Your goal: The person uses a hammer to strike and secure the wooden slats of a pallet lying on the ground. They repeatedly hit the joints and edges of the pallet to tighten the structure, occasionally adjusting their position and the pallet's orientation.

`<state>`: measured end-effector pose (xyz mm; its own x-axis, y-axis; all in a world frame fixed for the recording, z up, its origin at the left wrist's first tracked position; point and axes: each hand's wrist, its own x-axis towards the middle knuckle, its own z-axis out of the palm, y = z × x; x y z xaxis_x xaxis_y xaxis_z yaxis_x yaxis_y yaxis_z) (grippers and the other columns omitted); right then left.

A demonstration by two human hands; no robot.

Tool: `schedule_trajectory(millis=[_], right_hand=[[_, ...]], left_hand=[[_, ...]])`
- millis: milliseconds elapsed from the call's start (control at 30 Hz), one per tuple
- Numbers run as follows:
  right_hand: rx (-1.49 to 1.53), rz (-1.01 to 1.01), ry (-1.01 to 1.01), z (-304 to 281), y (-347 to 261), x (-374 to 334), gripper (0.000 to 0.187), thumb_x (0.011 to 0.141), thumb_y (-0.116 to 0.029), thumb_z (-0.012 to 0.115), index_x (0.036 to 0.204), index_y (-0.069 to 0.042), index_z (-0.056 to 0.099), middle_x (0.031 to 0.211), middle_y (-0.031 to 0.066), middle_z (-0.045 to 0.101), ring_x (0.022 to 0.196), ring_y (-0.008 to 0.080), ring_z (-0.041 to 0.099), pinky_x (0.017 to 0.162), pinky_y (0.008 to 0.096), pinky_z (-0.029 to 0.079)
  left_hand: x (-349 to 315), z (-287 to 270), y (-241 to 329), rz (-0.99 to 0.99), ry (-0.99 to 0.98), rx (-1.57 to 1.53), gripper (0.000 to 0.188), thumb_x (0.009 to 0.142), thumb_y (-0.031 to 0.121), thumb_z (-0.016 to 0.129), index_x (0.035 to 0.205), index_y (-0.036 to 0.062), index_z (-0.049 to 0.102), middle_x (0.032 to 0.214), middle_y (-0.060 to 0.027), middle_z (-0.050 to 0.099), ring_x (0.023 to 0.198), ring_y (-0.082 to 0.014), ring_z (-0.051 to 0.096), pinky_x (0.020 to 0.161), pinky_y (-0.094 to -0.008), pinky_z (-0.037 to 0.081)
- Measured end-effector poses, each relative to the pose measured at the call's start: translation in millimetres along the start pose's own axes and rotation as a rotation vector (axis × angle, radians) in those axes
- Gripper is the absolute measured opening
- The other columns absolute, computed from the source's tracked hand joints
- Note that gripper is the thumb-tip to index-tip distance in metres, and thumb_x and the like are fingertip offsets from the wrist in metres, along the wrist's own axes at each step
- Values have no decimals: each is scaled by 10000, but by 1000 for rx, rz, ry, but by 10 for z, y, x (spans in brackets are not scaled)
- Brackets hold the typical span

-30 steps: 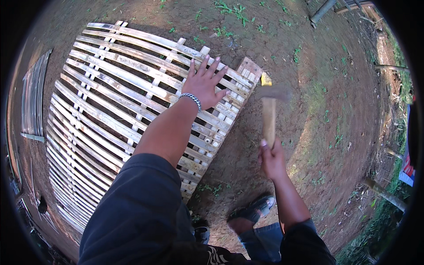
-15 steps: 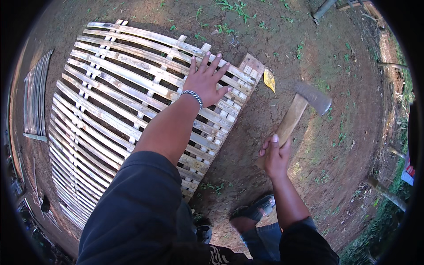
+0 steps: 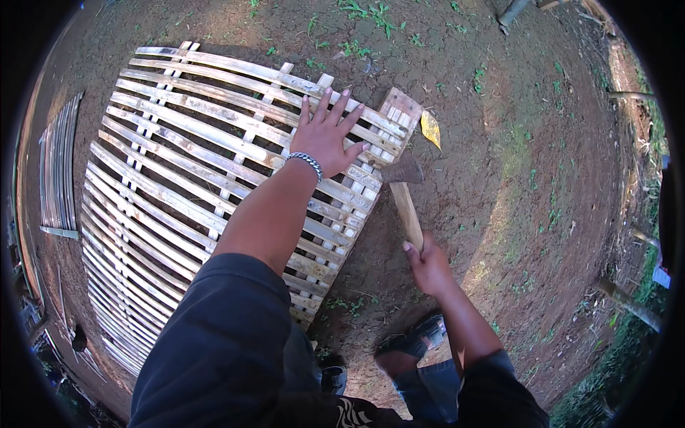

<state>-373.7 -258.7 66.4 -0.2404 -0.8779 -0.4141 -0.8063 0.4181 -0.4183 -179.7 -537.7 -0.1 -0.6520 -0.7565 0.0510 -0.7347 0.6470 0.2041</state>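
Observation:
A large panel of split bamboo slats (image 3: 193, 146) lies before me, its long slats crossed by several cross strips. My left hand (image 3: 326, 139) rests flat on its upper right part, fingers spread over the slats, a chain bracelet at the wrist. In my right hand (image 3: 429, 267) is an axe (image 3: 405, 210), gripped near the lower end of its wooden handle. The dark axe head meets the panel's right edge in the picture, close to the slat ends. A wooden board (image 3: 401, 103) shows under the panel's right end.
Brown earth with small weeds surrounds the panel. A yellow leaf (image 3: 430, 130) lies off its right corner. Another bundle of slats (image 3: 61, 167) is at the far left. My sandalled foot (image 3: 414, 346) stands near the panel's lower right end. Wooden posts (image 3: 628, 303) line the right side.
The axe has swung left and down from over the bare soil to the panel's right edge. My right hand moved slightly left; my left hand stays on the slats.

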Motion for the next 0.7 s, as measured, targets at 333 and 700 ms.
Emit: schedule_trajectory(millis=[333, 700], right_hand=[[114, 203, -120, -148, -258, 56, 419, 1048, -330, 576, 1248, 33, 514, 877, 290, 680, 842, 486, 693, 730, 530, 531], [436, 123, 148, -203, -533, 103, 390, 1064, -317, 552, 1308, -15, 513, 953, 244, 689, 873, 396, 716, 754, 482, 540]], left_hand=[[-29, 33, -15, 0, 5, 3, 762, 984, 665, 451, 1625, 281, 307, 1722, -90, 182, 1594, -349, 103, 1265, -611, 40], [-50, 6, -44, -8, -11, 15, 763, 986, 666, 445, 1629, 281, 299, 1722, -92, 184, 1595, -348, 100, 1265, -610, 36]])
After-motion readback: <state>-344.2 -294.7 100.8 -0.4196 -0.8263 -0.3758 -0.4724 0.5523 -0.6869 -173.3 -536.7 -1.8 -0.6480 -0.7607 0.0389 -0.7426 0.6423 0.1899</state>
